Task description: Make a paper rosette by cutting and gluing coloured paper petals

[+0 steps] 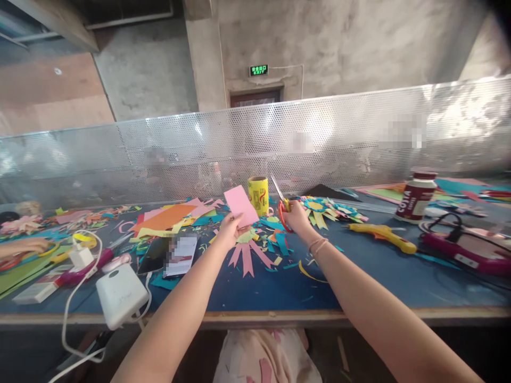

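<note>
My left hand (229,230) pinches a pink paper rectangle (240,205) by its lower edge and holds it up over the blue table (359,282). My right hand (296,217) grips red-handled scissors (280,201), blades open and pointing up and left, close to the pink paper but apart from it. Beneath my hands lie a pink paper cut-out with pointed strips (248,255) and many coloured paper scraps (275,242).
A yellow tape roll (258,195) stands behind the paper. A yellow glue gun (383,236), a glue bottle (416,197), a pink tool (463,249), paper flowers (329,209), a white charger (120,296) and a phone (170,254) lie around. Another person's hand (24,246) is at far left. A perforated metal screen (255,143) backs the table.
</note>
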The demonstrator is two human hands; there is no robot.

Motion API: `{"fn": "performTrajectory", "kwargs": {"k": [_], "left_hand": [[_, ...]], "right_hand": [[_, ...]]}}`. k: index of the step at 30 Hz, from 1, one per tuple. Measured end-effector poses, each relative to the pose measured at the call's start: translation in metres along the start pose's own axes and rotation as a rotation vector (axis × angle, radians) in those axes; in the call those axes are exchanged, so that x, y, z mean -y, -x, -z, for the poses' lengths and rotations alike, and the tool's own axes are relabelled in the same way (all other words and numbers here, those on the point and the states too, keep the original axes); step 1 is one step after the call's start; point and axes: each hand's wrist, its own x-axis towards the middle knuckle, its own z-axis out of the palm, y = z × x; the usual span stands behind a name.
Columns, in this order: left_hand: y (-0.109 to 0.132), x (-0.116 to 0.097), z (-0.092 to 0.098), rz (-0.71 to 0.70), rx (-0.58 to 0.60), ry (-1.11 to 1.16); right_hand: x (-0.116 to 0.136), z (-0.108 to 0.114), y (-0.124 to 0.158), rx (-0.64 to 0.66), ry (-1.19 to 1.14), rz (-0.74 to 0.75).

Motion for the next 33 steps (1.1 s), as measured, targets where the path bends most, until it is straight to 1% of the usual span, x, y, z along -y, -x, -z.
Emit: {"fn": "performTrajectory", "kwargs": {"k": [2,4,7,9,11,13,16,18,21,24,28,33], "left_hand": [[-0.004,0.001,0.004,-0.055,-0.111,-0.058],[-0.007,0.001,0.007,-0.113,-0.178,-0.068],[-0.012,0.0,0.011,-0.171,-0.243,-0.028],[-0.013,0.0,0.013,-0.189,-0.269,-0.001],[-0.014,-0.002,0.013,-0.198,-0.279,0.014],[-0.013,-0.004,0.013,-0.204,-0.295,0.011],[-0.011,-0.007,0.01,-0.228,-0.364,-0.009],[-0.01,-0.009,0.008,-0.243,-0.399,-0.01],[-0.01,-0.011,0.006,-0.254,-0.39,0.012],[-0.008,-0.011,0.004,-0.252,-0.355,0.053],[-0.005,-0.012,0.0,-0.252,-0.321,0.092],[-0.004,-0.012,-0.001,-0.24,-0.306,0.074]], "right_hand": [[-0.011,0.012,-0.008,-0.009,0.21,-0.035],[-0.019,0.019,-0.011,0.036,0.344,-0.064],[-0.023,0.019,-0.009,0.147,0.483,-0.033],[-0.017,0.014,-0.004,0.202,0.493,0.03],[-0.006,0.008,0.003,0.238,0.402,0.063],[0.006,0.003,0.012,0.279,0.235,0.088],[0.019,-0.005,0.025,0.408,-0.089,0.179],[0.022,-0.009,0.031,0.474,-0.227,0.21],[0.02,-0.015,0.035,0.481,-0.243,0.187],[0.018,-0.019,0.034,0.481,-0.24,0.192],[0.017,-0.018,0.034,0.532,-0.256,0.229],[0.02,-0.017,0.036,0.537,-0.263,0.224]]}}
